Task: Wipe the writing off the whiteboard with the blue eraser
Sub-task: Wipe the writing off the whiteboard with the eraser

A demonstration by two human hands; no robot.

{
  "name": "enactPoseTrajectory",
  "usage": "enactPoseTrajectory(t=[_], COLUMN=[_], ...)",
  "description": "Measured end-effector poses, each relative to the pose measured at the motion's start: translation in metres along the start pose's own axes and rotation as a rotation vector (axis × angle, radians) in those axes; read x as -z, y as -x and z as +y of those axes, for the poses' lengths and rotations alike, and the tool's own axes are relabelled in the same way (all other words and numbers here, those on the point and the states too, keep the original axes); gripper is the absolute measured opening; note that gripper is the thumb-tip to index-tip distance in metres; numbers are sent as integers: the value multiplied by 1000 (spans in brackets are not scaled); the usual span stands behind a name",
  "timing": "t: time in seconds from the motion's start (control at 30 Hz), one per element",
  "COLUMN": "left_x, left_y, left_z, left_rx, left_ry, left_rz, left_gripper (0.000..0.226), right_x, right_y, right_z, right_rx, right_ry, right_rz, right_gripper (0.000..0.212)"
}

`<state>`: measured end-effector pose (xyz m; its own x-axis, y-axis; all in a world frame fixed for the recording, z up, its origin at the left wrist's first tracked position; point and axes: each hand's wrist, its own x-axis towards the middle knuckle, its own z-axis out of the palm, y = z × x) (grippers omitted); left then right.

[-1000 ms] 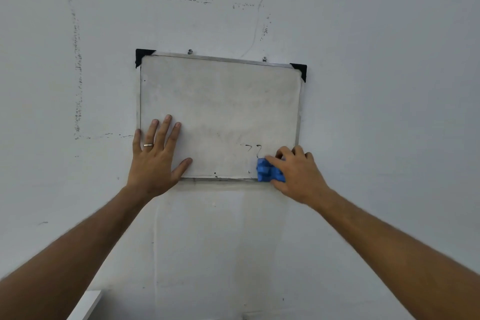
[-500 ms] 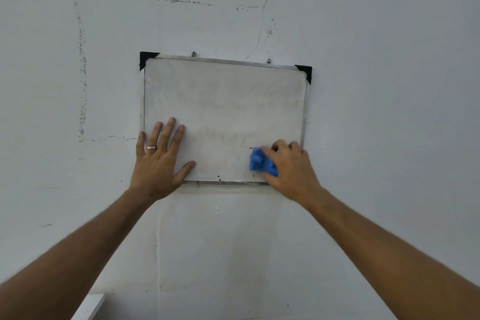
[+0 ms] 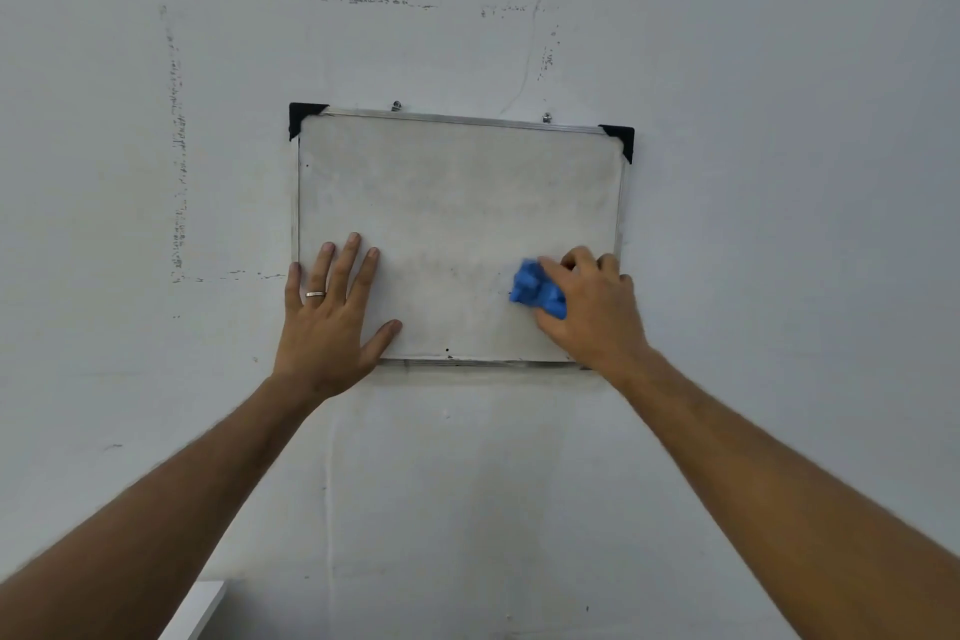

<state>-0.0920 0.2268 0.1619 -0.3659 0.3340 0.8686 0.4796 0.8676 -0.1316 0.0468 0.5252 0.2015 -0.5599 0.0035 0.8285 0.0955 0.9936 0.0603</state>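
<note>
Small whiteboard (image 3: 457, 203) hung on a pale wall (image 3: 779, 172), metal-framed, black caps on the two upper corners, two small hooks along the top edge. Surface mostly smudged grey, only faint traces and a few dark specks near the bottom edge. Left hand (image 3: 327, 322) laid flat on the board's lower left corner, fingers straight and spread, thumb out to the side, little finger just past the frame onto the wall, a ring (image 3: 315, 294) on one finger. Right hand (image 3: 592, 307) at the lower right part of the board, fingers curled round a blue eraser (image 3: 537, 290), crumpled-looking, pressed against the board surface, most of it poking out to the left of the fingers. Both forearms reaching up from the bottom corners of the view. Dotted dark marks and a thin crack on the wall above and to the left of the board. White ledge (image 3: 195, 611) just showing at the bottom left
</note>
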Motion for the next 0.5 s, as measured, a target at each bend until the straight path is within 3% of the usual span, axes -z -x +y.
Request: enactPoseTrajectory(t=[0.13, 0.27, 0.4, 0.5], left_x=[2, 3, 5, 8], left_y=[1, 0, 1, 0], left_z=[-3, -1, -2, -2], left_rx=[-5, -3, -11, -7], left_ry=[-8, -7, -7, 13], left_rz=[-12, -25, -30, -41], left_gripper=[87, 87, 87, 87], right_x=[-11, -1, -11, -1], right_y=[13, -5, 13, -1], right_z=[-7, -4, -4, 3], right_rx=[314, 50, 324, 72], right_ry=[79, 15, 87, 17], right_rz=[-178, -22, -189, -20], right_gripper=[57, 57, 57, 57])
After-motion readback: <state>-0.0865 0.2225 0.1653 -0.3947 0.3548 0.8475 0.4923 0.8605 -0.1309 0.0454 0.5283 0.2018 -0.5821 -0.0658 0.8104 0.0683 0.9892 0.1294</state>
